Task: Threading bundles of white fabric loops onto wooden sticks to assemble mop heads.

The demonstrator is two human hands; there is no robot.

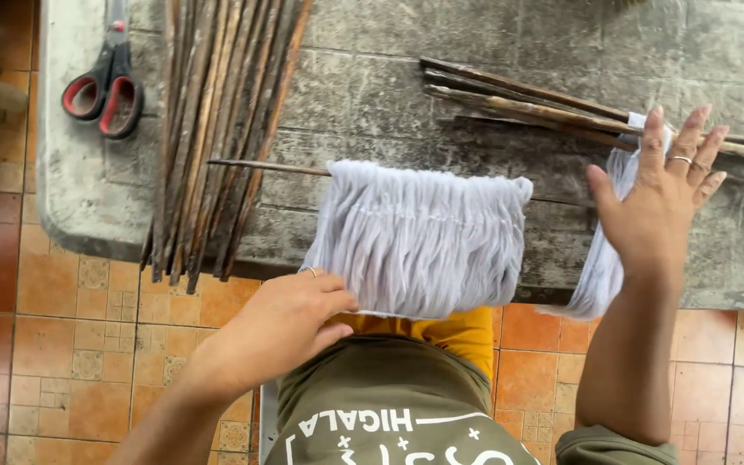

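Left hand (290, 314): fingers curled loosely, tips touching the lower left edge of the white yarn fringe (419, 237), not clamped. Right hand (660, 198): fingers spread wide, flat against a 2nd white yarn bundle (600, 267) hanging over the table edge. Fringe is strung on a thin stick (269, 166) and lies at the near edge of the worn grey table (441, 77). Likely light, soft, limp; strands would slip or tangle, so the stick looks the firmest hold. Dark stick bundle (213, 129) at left, more sticks (518, 99) at right, red-handled scissors (105, 82) far left.
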